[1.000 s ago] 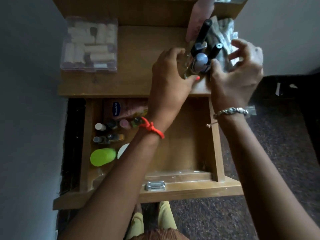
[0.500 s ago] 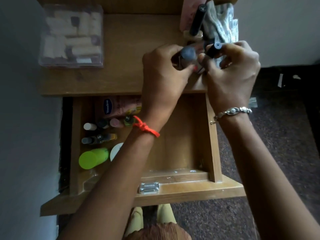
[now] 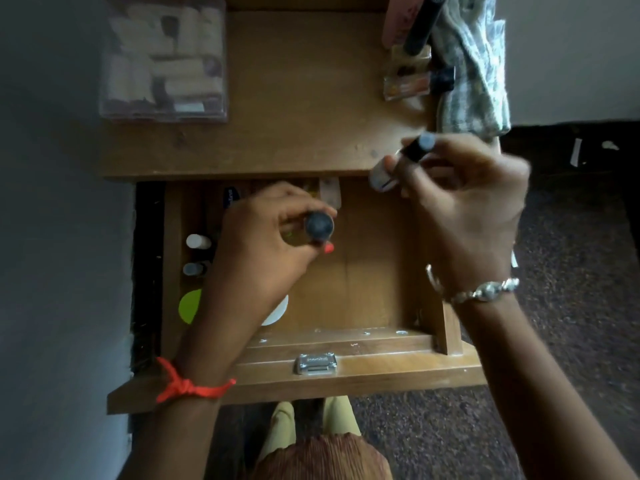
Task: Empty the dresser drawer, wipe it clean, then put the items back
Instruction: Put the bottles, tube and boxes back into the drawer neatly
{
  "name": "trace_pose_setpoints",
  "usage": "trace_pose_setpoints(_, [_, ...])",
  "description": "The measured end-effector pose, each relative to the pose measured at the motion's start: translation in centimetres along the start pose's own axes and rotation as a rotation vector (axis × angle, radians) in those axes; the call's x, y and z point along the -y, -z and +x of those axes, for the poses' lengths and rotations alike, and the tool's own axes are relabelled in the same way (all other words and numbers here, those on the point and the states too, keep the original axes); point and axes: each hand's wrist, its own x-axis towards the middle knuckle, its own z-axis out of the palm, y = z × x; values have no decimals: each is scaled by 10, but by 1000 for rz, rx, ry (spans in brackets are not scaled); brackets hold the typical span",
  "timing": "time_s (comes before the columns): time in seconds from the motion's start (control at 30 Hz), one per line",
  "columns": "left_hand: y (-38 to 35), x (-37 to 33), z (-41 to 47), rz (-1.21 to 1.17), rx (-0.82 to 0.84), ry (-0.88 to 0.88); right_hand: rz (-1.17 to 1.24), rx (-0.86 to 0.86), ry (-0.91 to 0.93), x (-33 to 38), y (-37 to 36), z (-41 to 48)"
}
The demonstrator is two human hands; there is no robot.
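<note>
The drawer (image 3: 377, 282) stands pulled out toward you below the dresser top (image 3: 294, 109), and the things in it sit along its left side: a white-capped bottle (image 3: 198, 242), a grey-capped bottle (image 3: 192, 269) just in front of it, a lime-green lid (image 3: 189, 306) nearer the front, and a white round piece (image 3: 280, 311) that peeks out from under your left wrist. At the back of the drawer, a tube with a blue logo (image 3: 230, 197) and a pinkish item (image 3: 329, 195) lie half hidden under the edge of the dresser top. Your left hand (image 3: 263, 254) is over the left half of the drawer, fingers and thumb curled round a dark-capped bottle (image 3: 319, 227) whose cap points up at you. Your right hand (image 3: 464, 209) is over the drawer's back right corner and the front edge of the dresser top. Its fingers pinch a small bottle (image 3: 410, 154) with a black cap and a pale body, tilted and too blurred to read. At the right rear of the dresser top lie a patterned cloth (image 3: 474, 74), a black tube (image 3: 420, 26) and an amber bottle (image 3: 412, 84) on its side, just beside the cloth. A clear plastic box (image 3: 162, 60) of pale rolls sits at the left rear. A metal catch (image 3: 316, 364) is fixed to the drawer front. An orange thread (image 3: 187, 388) circles your left wrist and a silver bracelet (image 3: 481, 291) your right. Dark carpet (image 3: 571, 306) lies to the right.
</note>
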Motion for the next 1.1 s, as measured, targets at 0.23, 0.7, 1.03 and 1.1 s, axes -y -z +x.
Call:
trace_pose_setpoints(0.23, [-24,26,-8,278,32,-34,-85,304,-120,-26,-31,-47])
trace_pose_setpoints(0.7, [-33,29,-13,604,-38,48,-131,396,-41,-50,-67,-53])
trace_pose_setpoints(1.03, [-38,31,-19,713,-24,156,-294,472,5,-45,-67,-57])
trace_pose_setpoints(1.1, [-38,32,-19,718,-31,158,-291,462,19,-44,-66,-61])
